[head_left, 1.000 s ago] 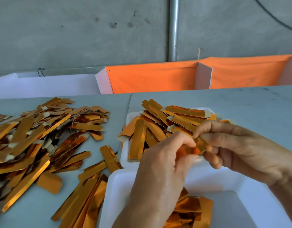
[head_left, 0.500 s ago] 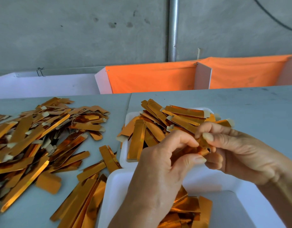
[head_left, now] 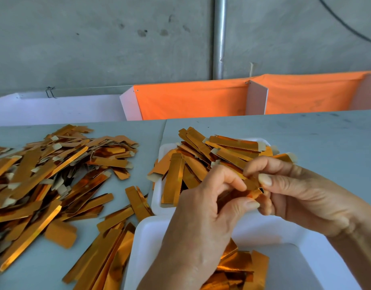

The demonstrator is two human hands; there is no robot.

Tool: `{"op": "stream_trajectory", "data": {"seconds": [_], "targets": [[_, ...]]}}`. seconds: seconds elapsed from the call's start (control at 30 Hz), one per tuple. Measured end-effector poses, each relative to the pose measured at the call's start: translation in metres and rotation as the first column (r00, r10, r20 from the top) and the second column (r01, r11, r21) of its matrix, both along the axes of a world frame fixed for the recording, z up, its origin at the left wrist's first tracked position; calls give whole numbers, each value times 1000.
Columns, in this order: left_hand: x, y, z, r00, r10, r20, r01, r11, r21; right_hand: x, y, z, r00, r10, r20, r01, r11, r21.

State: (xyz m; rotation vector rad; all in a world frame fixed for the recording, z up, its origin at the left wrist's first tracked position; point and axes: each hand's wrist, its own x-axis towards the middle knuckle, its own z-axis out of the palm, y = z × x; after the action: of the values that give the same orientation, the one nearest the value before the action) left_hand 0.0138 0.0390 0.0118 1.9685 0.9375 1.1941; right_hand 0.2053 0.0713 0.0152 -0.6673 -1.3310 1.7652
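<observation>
My left hand [head_left: 203,231] and my right hand [head_left: 301,195] meet above the near white tray [head_left: 147,248] and both pinch one shiny gold foil strip [head_left: 252,188], which is bent between the fingertips. Most of that strip is hidden by my fingers. Folded gold pieces [head_left: 239,271] lie in the near tray under my left hand. Behind my hands, a second white tray [head_left: 157,197] holds a heap of flat gold strips [head_left: 201,164].
A big loose pile of gold strips [head_left: 44,176] covers the grey table [head_left: 306,135] on the left, with more strips [head_left: 105,254] beside the near tray. Orange cloth panels [head_left: 191,101] and white dividers stand behind the table against a concrete wall.
My fingers have kept working the strip: my right thumb and forefinger have shifted a little along it, and the strip's end now shows folded between the hands. Both hands stay in place.
</observation>
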Motion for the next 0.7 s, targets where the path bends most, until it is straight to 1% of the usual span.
{"op": "stream_trajectory", "data": {"seconds": [0.23, 0.47, 0.57, 0.7], "targets": [[0, 0, 1, 999, -28, 31, 28, 1000, -6, -1, -1, 0, 1000, 6, 1, -6, 1000, 18], [-1, -1, 2, 998, -59, 11, 58, 998, 33, 1, 1, 0, 999, 23, 29, -23, 1000, -7], [-1, 0, 0, 998, -56, 24, 56, 998, 4, 1, 2, -1, 999, 31, 22, -30, 999, -36], [-1, -1, 1, 997, -61, 45, 62, 998, -32, 0, 1, -3, 1000, -6, 23, 7, 999, -51]]}}
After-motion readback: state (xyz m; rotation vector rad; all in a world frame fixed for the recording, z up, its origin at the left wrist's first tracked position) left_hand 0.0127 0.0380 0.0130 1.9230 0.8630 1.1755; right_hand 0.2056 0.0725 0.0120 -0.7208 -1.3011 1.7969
